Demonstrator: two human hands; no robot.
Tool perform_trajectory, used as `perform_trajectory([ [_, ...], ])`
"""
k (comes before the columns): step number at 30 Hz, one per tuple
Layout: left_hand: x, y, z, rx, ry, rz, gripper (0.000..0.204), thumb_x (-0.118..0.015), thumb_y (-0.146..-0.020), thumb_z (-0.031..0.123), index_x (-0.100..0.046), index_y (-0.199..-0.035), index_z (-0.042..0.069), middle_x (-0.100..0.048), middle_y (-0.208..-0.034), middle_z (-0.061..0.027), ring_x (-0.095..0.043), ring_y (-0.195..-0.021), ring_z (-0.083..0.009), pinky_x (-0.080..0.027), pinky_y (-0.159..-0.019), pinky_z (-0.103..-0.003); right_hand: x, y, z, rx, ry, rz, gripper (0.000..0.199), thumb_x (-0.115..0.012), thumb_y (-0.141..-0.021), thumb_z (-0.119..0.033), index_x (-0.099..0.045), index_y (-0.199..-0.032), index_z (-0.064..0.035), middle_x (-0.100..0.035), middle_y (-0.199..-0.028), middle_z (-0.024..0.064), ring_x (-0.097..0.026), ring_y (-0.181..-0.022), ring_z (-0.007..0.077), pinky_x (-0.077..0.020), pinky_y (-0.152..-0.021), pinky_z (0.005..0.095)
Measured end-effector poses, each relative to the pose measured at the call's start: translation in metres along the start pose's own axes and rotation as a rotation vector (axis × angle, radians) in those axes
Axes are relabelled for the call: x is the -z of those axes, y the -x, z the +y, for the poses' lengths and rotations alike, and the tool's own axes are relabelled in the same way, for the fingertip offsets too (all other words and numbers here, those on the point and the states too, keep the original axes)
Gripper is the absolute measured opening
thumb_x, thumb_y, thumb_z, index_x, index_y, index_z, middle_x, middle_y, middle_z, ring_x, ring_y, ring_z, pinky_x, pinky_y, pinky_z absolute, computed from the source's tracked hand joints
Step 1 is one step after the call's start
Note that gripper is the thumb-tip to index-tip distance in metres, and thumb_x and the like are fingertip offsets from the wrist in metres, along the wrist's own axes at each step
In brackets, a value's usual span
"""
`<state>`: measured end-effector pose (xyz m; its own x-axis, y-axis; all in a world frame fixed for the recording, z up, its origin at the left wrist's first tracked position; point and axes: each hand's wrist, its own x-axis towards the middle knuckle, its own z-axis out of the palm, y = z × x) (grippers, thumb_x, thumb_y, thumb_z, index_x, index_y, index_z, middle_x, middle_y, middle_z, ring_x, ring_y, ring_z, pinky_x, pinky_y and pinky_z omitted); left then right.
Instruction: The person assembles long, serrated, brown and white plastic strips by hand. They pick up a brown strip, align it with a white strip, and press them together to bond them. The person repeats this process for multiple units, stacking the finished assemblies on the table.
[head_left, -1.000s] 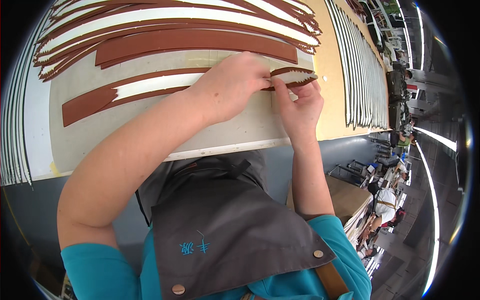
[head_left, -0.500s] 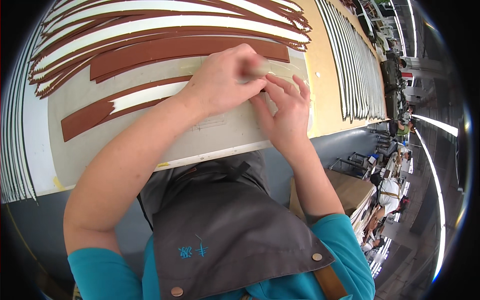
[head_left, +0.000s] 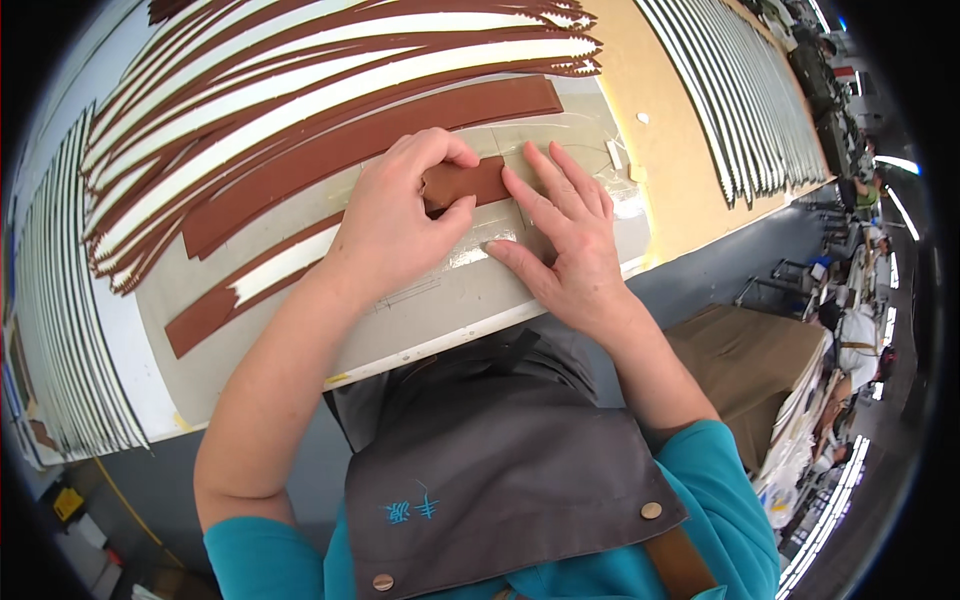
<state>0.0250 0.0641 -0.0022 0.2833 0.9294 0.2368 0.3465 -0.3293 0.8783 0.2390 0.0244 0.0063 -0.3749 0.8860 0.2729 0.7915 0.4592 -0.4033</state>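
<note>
A reddish-brown leather-like strip (head_left: 205,315) with a white inlay (head_left: 290,265) lies across the near part of the work board. Near the strip's right end, my left hand (head_left: 395,205) curls its thumb and fingers round a smooth brown block (head_left: 447,188), which rests on the strip; its full shape is partly hidden. My right hand (head_left: 575,230) is spread, with a fingertip at the strip's right end and the thumb on the board. Just beyond lie stacked plain brown strips (head_left: 370,150).
A pile of brown strips with white inlays (head_left: 330,75) covers the far side. Rows of narrow white-and-dark strips lie at left (head_left: 75,290) and right (head_left: 735,100). A small white piece (head_left: 614,155) sits beside my right hand. A brown-covered stack (head_left: 745,360) stands right of the table.
My left hand has come down and left, bringing the blurred thing it held onto the strip. The fingers of my right hand have spread and left the other hand. The view has shifted.
</note>
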Motion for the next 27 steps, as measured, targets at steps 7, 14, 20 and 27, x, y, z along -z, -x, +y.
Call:
perform_trajectory([
  [7, -0.001, -0.002, 0.002, -0.039, -0.066, -0.034, 0.028, -0.071, -0.079, 0.001, -0.062, -0.105, 0.006, -0.066, -0.103, -0.009, -0.064, -0.098, -0.0299, -0.053, -0.084, -0.039, 0.013, -0.01, 0.008, 0.128, 0.088, -0.029, 0.057, -0.085, -0.077, -0.03, -0.069, -0.127, -0.0073, -0.055, -0.146, 0.0146, -0.044, -0.142, 0.0346, -0.0354, -0.115, 0.0518],
  [14, 0.001, 0.0, 0.002, -0.054, -0.098, -0.045, 0.03, -0.072, -0.078, 0.0, -0.063, -0.106, 0.006, -0.066, -0.104, -0.0092, -0.064, -0.101, -0.0287, -0.052, -0.088, -0.038, 0.014, -0.018, 0.017, 0.241, 0.046, -0.09, 0.051, -0.081, -0.081, -0.029, -0.069, -0.123, -0.0025, -0.062, -0.14, 0.0074, -0.048, -0.141, 0.0247, -0.0349, -0.119, 0.0482],
  [20, 0.012, 0.004, 0.01, 0.019, -0.023, -0.069, 0.033, -0.075, -0.085, 0.005, -0.065, -0.116, 0.004, -0.066, -0.115, -0.0078, -0.064, -0.105, -0.0209, -0.052, -0.092, -0.035, 0.015, -0.02, 0.023, 0.276, 0.066, -0.088, 0.047, -0.079, -0.084, -0.027, -0.069, -0.123, -0.0026, -0.064, -0.14, 0.0077, -0.051, -0.139, 0.0223, -0.035, -0.12, 0.0472],
  [27, 0.032, 0.039, 0.007, 0.171, -0.166, 0.069, 0.028, -0.072, -0.092, 0.003, -0.072, -0.121, 0.005, -0.065, -0.119, -0.0058, -0.062, -0.108, -0.0144, -0.051, -0.091, -0.028, 0.012, -0.019, 0.024, 0.279, 0.04, -0.05, 0.045, -0.079, -0.084, -0.026, -0.07, -0.122, -0.0024, -0.064, -0.139, 0.0078, -0.053, -0.137, 0.0224, -0.0355, -0.119, 0.0471],
])
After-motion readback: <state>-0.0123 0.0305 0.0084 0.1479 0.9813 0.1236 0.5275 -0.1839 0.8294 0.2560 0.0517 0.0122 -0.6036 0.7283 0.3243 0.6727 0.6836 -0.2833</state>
